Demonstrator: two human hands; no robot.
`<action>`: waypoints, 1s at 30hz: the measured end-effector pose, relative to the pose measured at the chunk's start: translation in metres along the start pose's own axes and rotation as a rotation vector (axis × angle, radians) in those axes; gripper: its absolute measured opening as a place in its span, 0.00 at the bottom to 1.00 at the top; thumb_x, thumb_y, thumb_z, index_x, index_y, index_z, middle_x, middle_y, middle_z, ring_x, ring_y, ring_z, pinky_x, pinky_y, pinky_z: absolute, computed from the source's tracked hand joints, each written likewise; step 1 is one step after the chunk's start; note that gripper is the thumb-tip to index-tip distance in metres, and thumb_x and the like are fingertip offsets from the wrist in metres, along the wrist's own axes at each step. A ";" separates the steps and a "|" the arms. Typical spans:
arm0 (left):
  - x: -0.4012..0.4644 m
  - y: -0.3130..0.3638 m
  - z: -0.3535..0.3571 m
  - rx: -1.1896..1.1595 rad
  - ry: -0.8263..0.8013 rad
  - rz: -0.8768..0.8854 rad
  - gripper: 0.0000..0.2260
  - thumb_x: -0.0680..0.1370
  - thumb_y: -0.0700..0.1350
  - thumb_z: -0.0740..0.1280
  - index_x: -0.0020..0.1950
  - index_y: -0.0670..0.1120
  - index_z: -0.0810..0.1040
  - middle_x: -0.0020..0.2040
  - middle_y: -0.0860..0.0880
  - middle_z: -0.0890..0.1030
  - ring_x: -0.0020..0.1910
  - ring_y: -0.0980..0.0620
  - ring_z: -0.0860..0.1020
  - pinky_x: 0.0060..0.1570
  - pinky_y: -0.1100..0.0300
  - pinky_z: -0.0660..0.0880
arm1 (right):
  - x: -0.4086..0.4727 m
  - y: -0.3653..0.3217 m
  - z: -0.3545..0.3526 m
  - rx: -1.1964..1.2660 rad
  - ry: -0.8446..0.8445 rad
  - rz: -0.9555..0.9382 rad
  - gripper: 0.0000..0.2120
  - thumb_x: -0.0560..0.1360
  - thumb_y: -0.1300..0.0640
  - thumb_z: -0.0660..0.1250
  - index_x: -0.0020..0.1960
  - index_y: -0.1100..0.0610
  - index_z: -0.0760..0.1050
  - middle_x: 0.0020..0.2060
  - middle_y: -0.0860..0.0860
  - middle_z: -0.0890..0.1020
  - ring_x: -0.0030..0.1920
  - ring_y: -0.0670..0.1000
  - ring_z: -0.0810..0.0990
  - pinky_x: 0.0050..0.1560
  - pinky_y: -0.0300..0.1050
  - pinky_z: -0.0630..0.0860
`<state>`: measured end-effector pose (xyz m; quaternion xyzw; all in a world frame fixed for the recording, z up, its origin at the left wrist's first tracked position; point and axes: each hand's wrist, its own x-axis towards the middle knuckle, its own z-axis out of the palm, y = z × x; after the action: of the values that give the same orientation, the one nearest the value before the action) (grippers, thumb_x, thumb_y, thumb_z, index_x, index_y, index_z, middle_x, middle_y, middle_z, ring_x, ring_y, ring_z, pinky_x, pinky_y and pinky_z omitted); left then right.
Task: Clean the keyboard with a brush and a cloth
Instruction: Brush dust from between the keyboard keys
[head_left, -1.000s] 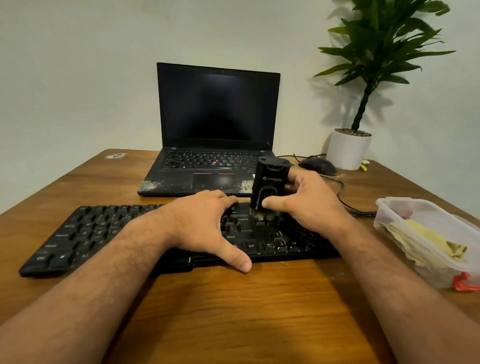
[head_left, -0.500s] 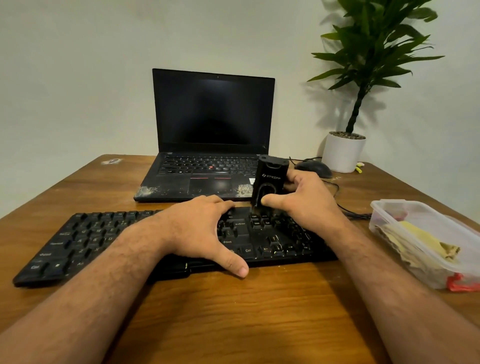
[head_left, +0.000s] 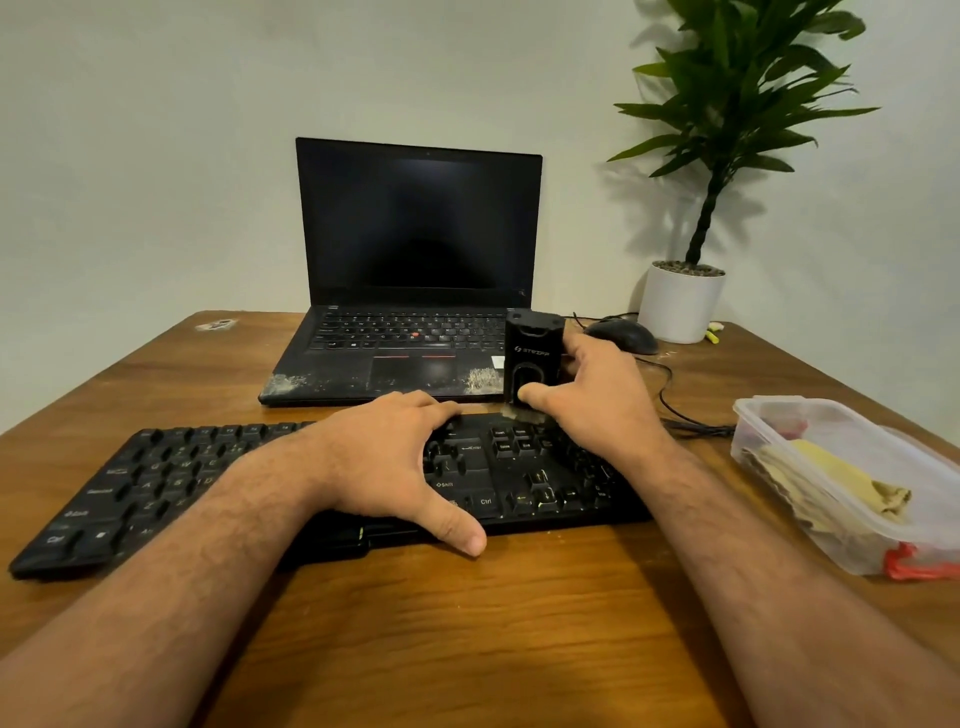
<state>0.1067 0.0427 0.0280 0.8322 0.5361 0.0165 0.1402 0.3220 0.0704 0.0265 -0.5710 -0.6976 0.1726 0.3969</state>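
Across the wooden desk lies the black keyboard, its long side running left to right, and everything else is placed from it; toward the far left corner behind the keyboard a small pale sticker marks the wood; over the keyboard's middle rests the left hand, palm down with fingers spread flat on the keys and the thumb reaching past the keyboard's near edge onto the desk, holding nothing; directly behind the keyboard stands an open black laptop, its screen dark and pale dust smeared on its palm rest; above the keyboard's far right edge the right hand grips a black brush, held upright, thumb on its front face and fingers wrapped behind, its pale bristles down at the top row of keys, though contact is hard to tell; behind and to the right of the keyboard sits a black mouse, its cable trailing forward; farther back on that side stands a green plant in a white pot; just right of the keyboard's end sits a clear plastic container with a yellowish cloth folded inside and a red item at its near corner.
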 end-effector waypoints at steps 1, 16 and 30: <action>0.000 0.000 0.000 0.001 -0.001 0.000 0.62 0.51 0.78 0.72 0.80 0.56 0.54 0.71 0.60 0.65 0.68 0.58 0.65 0.71 0.52 0.66 | 0.001 0.001 -0.002 -0.002 0.017 0.011 0.24 0.71 0.55 0.77 0.66 0.49 0.76 0.53 0.44 0.84 0.52 0.43 0.82 0.46 0.33 0.75; 0.000 -0.001 -0.001 0.030 0.000 -0.005 0.64 0.50 0.79 0.69 0.80 0.55 0.53 0.73 0.58 0.64 0.71 0.56 0.64 0.72 0.50 0.65 | -0.005 0.003 -0.012 0.087 -0.112 0.046 0.23 0.71 0.57 0.77 0.64 0.45 0.77 0.50 0.41 0.84 0.48 0.39 0.82 0.39 0.30 0.70; -0.001 0.000 0.000 0.040 0.010 0.005 0.63 0.53 0.77 0.71 0.80 0.52 0.53 0.73 0.58 0.64 0.70 0.56 0.64 0.72 0.51 0.66 | 0.001 0.009 -0.022 0.084 0.075 0.120 0.24 0.70 0.58 0.78 0.64 0.49 0.78 0.48 0.42 0.84 0.50 0.42 0.83 0.55 0.41 0.77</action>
<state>0.1065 0.0413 0.0282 0.8362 0.5349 0.0103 0.1207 0.3439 0.0695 0.0345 -0.6007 -0.6389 0.2037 0.4354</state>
